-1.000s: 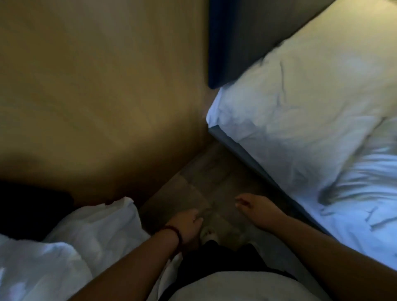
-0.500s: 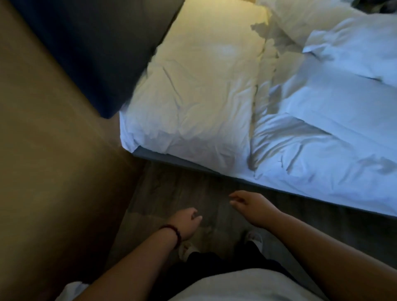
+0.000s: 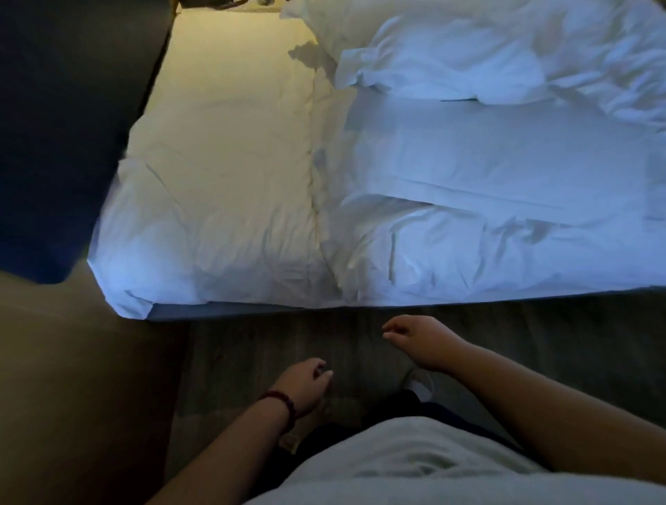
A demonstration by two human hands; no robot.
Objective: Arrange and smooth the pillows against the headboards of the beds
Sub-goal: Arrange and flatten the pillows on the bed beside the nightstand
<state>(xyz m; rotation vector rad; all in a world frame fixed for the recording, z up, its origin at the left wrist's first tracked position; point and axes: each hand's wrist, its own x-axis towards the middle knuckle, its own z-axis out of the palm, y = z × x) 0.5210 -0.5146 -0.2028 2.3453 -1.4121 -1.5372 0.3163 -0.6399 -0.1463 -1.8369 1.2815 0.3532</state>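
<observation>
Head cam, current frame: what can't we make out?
Head view:
- Dark blue padded headboard: cut off by the left and top edges.
- Rumpled white duvet: runs off the right edge; anything under it is hidden.
- Dark items at top edge: cropped, too dim.

We logged bed (image 3: 230, 311) on dark wood-grain floor (image 3: 252, 353). White pillow (image 3: 223, 202) lay flat at head end, one long edge against dark headboard (image 3: 65, 126). Wrinkled white duvet (image 3: 486, 234) touched pillow's other edge and covered the mattress beyond. Crumpled white bedding heap (image 3: 468, 54) at far side. We noted light shoe (image 3: 420, 384) on floor, apart from bed edge.
</observation>
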